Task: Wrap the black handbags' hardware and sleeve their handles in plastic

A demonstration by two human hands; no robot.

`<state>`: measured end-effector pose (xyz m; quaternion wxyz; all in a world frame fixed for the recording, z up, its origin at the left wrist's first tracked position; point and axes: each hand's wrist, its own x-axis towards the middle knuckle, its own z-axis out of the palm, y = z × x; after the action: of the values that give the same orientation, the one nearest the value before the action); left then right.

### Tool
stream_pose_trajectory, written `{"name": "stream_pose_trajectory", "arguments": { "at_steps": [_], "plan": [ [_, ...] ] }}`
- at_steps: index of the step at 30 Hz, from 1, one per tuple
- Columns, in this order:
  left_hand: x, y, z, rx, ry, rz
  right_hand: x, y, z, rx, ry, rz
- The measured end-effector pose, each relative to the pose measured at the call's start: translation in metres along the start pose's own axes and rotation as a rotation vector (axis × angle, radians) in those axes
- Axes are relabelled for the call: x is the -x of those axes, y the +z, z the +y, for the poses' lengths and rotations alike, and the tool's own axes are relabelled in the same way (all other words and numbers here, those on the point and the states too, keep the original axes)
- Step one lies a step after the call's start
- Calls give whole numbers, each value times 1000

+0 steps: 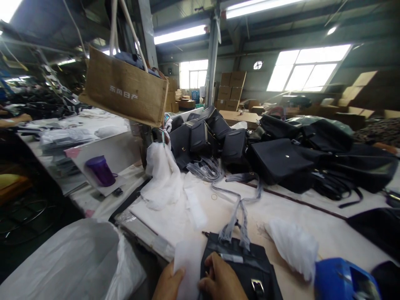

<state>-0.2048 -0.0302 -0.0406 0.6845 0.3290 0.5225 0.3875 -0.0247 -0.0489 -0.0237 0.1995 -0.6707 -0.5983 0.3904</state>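
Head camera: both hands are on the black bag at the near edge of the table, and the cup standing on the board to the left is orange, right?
Not quite. The cup on the board is purple, not orange, as the head view shows. The rest stands: left hand and right hand are on the black bag at the table's near edge, the left also pinching a white sheet.

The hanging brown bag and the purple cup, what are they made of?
The hanging brown bag looks like jute or burlap: a coarse, matte tan weave shows on its stiff side, with pale printed letters. The purple cup looks like plastic: smooth, evenly coloured, with a slight sheen on its lid. Neither can be told for sure from here.
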Motion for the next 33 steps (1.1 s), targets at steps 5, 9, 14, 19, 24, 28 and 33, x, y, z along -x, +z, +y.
{"name": "stream_pose_trajectory", "arguments": {
  "at_steps": [5, 9, 14, 19, 24, 28, 33],
  "plan": [
    [0, 1, 1, -65, 16, 23, 0, -7, 8, -61, -127, -15],
    [2, -2, 9, -46, 9, 4, 3, -17, 14, -164, -167, -58],
    [11, 8, 28, -123, 29, -49, 10, -37, 3, -471, -177, -165],
    [26, 34, 40, -48, -90, -256, 11, -46, -19, -392, -294, -78],
    [28, 36, 30, 96, -221, -275, 11, -43, -24, -170, -339, 57],
    [27, 32, 31, -31, -210, -309, 11, -43, -22, -111, -330, 70],
    [30, 30, 42, -110, -226, -393, 12, -41, -24, -75, -333, 85]
  ]
}}
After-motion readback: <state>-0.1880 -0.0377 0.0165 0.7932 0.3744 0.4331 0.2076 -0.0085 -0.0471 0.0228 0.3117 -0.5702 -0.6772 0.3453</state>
